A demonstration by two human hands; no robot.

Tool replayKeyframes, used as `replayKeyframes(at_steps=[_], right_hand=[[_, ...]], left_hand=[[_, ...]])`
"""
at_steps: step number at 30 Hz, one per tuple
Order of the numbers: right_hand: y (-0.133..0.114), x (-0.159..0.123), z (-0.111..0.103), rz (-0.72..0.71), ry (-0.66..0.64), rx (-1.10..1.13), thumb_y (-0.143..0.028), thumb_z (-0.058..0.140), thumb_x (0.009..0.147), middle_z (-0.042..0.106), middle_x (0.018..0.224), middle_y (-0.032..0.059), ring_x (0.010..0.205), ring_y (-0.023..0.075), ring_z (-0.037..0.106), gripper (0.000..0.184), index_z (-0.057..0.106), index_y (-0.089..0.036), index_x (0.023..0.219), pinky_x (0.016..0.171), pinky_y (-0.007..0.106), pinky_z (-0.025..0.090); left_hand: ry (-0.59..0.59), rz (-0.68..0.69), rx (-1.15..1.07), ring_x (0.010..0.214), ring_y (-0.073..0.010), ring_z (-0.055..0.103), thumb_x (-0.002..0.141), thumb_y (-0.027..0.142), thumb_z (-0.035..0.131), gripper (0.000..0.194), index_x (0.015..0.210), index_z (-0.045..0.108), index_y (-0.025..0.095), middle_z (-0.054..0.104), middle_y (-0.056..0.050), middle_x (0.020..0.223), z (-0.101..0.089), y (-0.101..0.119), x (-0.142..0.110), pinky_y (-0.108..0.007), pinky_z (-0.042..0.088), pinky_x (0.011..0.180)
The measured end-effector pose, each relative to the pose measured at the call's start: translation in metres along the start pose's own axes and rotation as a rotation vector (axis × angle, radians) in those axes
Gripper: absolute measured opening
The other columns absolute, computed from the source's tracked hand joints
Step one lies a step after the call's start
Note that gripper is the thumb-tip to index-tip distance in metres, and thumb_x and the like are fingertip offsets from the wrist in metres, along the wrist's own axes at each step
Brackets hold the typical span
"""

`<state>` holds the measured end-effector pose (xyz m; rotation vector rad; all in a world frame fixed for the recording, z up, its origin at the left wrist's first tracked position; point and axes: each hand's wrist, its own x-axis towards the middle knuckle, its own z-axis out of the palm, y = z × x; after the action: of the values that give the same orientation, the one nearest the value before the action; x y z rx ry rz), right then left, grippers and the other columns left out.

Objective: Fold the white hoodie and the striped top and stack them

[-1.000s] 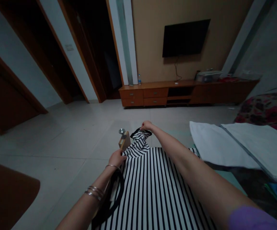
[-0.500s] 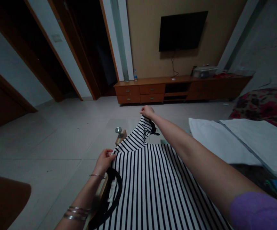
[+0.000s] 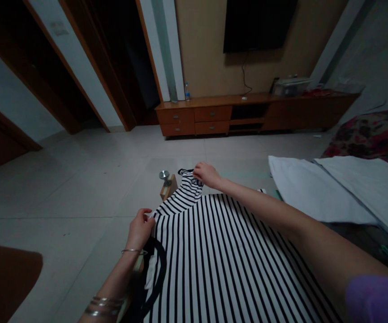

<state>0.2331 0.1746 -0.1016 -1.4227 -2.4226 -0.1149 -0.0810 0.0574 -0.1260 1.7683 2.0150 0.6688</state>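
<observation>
A black-and-white striped shirt [image 3: 207, 251] lies spread in front of me, its black neckband curving at the near left. One sleeve [image 3: 183, 190] points away from me, its dark cuff at the far end. At the shoulder seam, my left hand [image 3: 140, 229] pinches the fabric between thumb and fingers; bracelets circle that wrist. My right hand [image 3: 206, 175] reaches across the shirt and is closed on the sleeve near its cuff. The fingertips of the right hand are partly hidden.
Folded white cloths [image 3: 318, 190] lie to the right. A metal table fitting [image 3: 164, 176] on a wooden corner stands beyond the sleeve. Across the tiled floor is a low wooden cabinet [image 3: 210, 119] beneath a television [image 3: 259, 27]. A brown rounded furniture edge [image 3: 9, 282] juts in at lower left.
My right hand has come down and nearer, lowering the raised sleeve so its cuff now lies out to the left. My left hand keeps its pinch at the shoulder. The view has tilted downward.
</observation>
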Motion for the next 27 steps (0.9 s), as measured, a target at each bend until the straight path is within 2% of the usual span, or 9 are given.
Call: replayKeyframes(at_steps=[2,6,9,12,15,18,21,23,27], right_hand=[[0.008,-0.009,0.011,-0.073,-0.107,-0.053,-0.026,0.043,0.096,0.063,0.111,0.0112,0.107,0.022,0.049,0.026,0.066,-0.016,0.103,0.092,0.033,0.036],[0.021,-0.01,0.015,0.043,-0.166,-0.084,-0.019,0.044,0.094,0.061,0.119,0.0125,0.11,0.0214,0.051,0.027,0.062,-0.016,0.114,0.093,0.032,0.036],[0.021,-0.02,-0.003,0.09,-0.155,-0.037,-0.019,0.049,0.092,0.059,0.121,0.0137,0.11,0.0224,0.052,0.029,0.06,-0.015,0.118,0.093,0.032,0.038],[0.013,-0.061,-0.035,0.107,-0.082,0.037,-0.016,0.053,0.089,0.055,0.125,0.0142,0.114,0.0219,0.049,0.04,0.052,-0.015,0.129,0.096,0.033,0.038],[0.001,-0.138,-0.075,0.137,-0.006,0.097,-0.012,0.05,0.088,0.054,0.125,0.0138,0.117,0.0222,0.048,0.042,0.051,-0.014,0.13,0.1,0.036,0.037],[-0.017,-0.246,-0.116,0.151,-0.04,0.179,-0.015,0.047,0.089,0.057,0.121,0.0116,0.113,0.0222,0.05,0.035,0.057,-0.016,0.123,0.1,0.037,0.039],[-0.046,-0.363,-0.148,0.252,-0.052,0.284,-0.021,0.047,0.091,0.057,0.121,0.0109,0.113,0.0224,0.052,0.036,0.053,-0.018,0.126,0.099,0.038,0.041],[-0.07,-0.434,-0.159,0.342,-0.014,0.312,-0.026,0.048,0.091,0.057,0.12,0.0123,0.112,0.0232,0.054,0.04,0.049,-0.018,0.131,0.097,0.038,0.043],[-0.114,-0.536,-0.158,0.321,0.039,0.277,-0.03,0.051,0.09,0.056,0.123,0.0125,0.115,0.0247,0.052,0.044,0.048,-0.022,0.133,0.097,0.042,0.044]], left_hand=[[0.0,0.033,0.118,0.063,-0.0186,0.059,0.074,0.022,0.048,0.026,0.099,0.056,0.019,0.059,0.001,0.064,-0.002,0.005,-0.005,-0.026,0.039,0.058],[-0.008,0.031,0.381,0.071,-0.0247,0.063,0.081,0.024,0.042,0.027,0.105,0.055,0.021,0.065,-0.005,0.071,-0.002,0.018,-0.016,-0.028,0.036,0.057],[-0.017,-0.016,0.432,0.079,-0.0281,0.065,0.084,0.026,0.041,0.029,0.108,0.056,0.021,0.068,-0.009,0.081,0.001,0.026,-0.02,-0.031,0.04,0.061],[-0.027,0.017,0.377,0.087,-0.0276,0.064,0.083,0.028,0.044,0.035,0.114,0.055,0.017,0.067,-0.011,0.088,-0.004,0.025,-0.024,-0.033,0.045,0.071],[0.015,0.187,0.316,0.097,-0.0267,0.06,0.081,0.033,0.049,0.043,0.117,0.054,0.012,0.061,-0.015,0.107,-0.023,0.011,-0.042,-0.036,0.048,0.083],[0.072,0.368,0.232,0.102,-0.0258,0.057,0.083,0.038,0.047,0.041,0.114,0.056,0.013,0.057,-0.014,0.112,-0.05,-0.011,-0.089,-0.038,0.048,0.088],[0.137,0.492,0.204,0.11,-0.0254,0.054,0.088,0.033,0.043,0.032,0.112,0.057,0.019,0.057,-0.01,0.114,-0.074,-0.031,-0.166,-0.04,0.045,0.095],[0.194,0.55,0.254,0.119,-0.0277,0.048,0.087,0.023,0.043,0.033,0.117,0.056,0.019,0.054,-0.012,0.125,-0.08,-0.043,-0.226,-0.045,0.04,0.101],[0.218,0.738,0.33,0.134,-0.0287,0.036,0.081,0.005,0.044,0.055,0.133,0.048,0.023,0.045,-0.014,0.14,-0.065,-0.068,-0.325,-0.05,0.03,0.109]])
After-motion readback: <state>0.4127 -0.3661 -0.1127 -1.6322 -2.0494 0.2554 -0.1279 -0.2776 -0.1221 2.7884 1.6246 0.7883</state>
